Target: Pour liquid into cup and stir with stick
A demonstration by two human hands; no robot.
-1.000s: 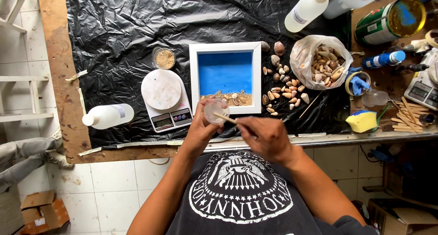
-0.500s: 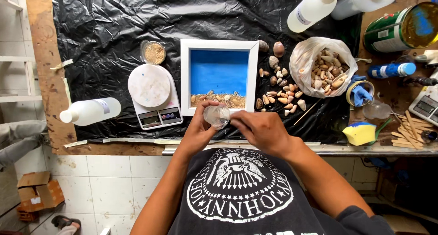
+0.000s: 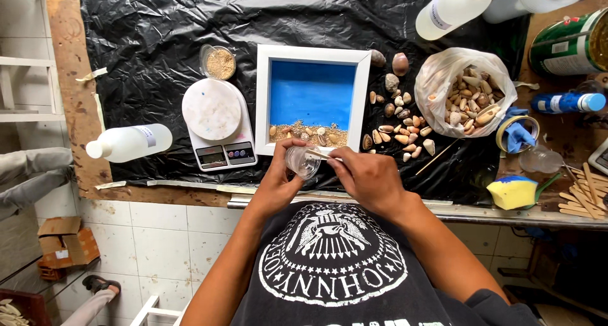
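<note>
Two hands at the bench edge, just below the frame (image 3: 312, 98). Left hand (image 3: 278, 177) closed round a clear cup (image 3: 303, 161), tilted on its side. Right hand (image 3: 367, 177) pinched on a thin stick (image 3: 320, 153), tip inside the cup mouth. Compared with a second ago: cup lower and nearer the body, now more on its side, stick pushed deeper in — looks like scraping out the last of the contents. Beyond: sand and shells along the blue frame's lower edge, loose shells (image 3: 396, 126) to its right, a scale (image 3: 218, 126) to its left.
</note>
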